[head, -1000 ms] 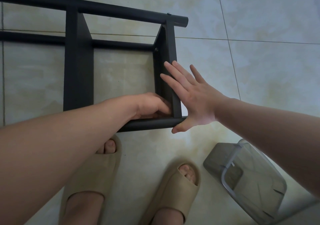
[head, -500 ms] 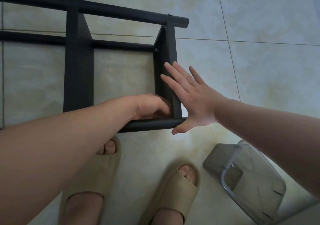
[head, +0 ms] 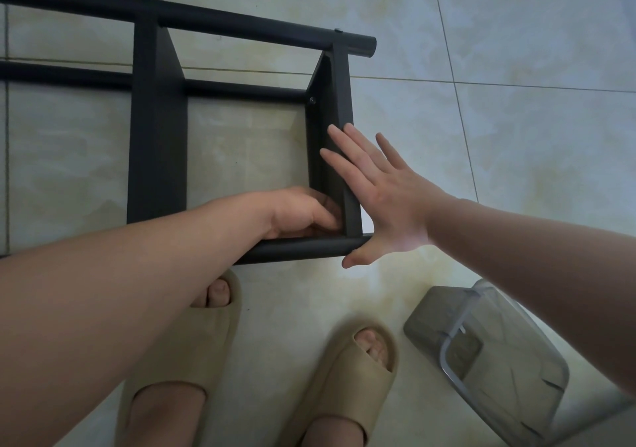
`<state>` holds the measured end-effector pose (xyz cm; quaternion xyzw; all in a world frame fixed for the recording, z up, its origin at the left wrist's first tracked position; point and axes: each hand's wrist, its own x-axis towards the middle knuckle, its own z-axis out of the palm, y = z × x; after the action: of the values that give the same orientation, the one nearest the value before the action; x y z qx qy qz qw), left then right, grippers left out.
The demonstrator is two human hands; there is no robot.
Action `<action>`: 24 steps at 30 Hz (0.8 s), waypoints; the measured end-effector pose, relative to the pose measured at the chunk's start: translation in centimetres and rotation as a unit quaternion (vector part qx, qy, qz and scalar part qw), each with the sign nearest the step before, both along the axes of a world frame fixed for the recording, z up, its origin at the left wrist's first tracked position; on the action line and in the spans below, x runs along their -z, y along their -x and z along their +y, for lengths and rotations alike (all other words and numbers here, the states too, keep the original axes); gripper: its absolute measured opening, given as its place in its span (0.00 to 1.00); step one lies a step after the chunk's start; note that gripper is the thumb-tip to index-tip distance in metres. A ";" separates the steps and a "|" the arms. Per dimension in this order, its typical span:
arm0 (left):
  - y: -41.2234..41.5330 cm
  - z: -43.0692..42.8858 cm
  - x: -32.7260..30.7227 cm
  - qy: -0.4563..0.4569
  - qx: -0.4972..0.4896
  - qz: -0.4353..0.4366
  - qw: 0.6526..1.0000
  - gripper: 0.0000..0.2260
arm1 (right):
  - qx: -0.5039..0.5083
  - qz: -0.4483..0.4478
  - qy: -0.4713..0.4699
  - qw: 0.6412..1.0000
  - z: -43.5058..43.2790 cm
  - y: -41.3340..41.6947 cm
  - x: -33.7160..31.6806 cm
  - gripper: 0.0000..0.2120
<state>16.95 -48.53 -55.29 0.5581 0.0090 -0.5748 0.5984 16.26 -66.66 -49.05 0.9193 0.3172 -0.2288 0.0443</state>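
Observation:
A black metal frame (head: pixel 156 157) of round tubes and flat crosspieces lies on the pale tiled floor. My left hand (head: pixel 299 212) reaches into its near right inner corner, just above the near tube (head: pixel 303 248), with fingers curled. Whatever the fingers hold there is hidden. My right hand (head: pixel 389 198) is flat with straight, spread fingers. It presses against the outer side of the right crosspiece (head: pixel 339 102), and its thumb points down past the end of the near tube.
A clear grey plastic container (head: pixel 499 360) lies tilted on the floor at the lower right, under my right forearm. My feet in beige slippers (head: pixel 192 343) (head: pixel 351 377) stand just in front of the frame. Bare tiles stretch to the right of the frame.

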 end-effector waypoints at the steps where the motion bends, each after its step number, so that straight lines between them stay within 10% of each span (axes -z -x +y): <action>1: 0.0 0.0 -0.1 0.004 -0.001 0.003 1.000 0.10 | 0.000 0.000 0.000 1.000 0.0 0.0 0.0 0.69; 24: 0.0 -0.3 -0.1 -0.012 -0.019 -0.002 1.000 0.08 | -0.001 0.003 0.004 1.000 0.0 0.0 -0.1 0.68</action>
<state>16.96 -48.82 -55.15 0.5661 0.0251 -0.5619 0.6027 16.25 -66.62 -48.97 0.9180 0.3177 -0.2324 0.0474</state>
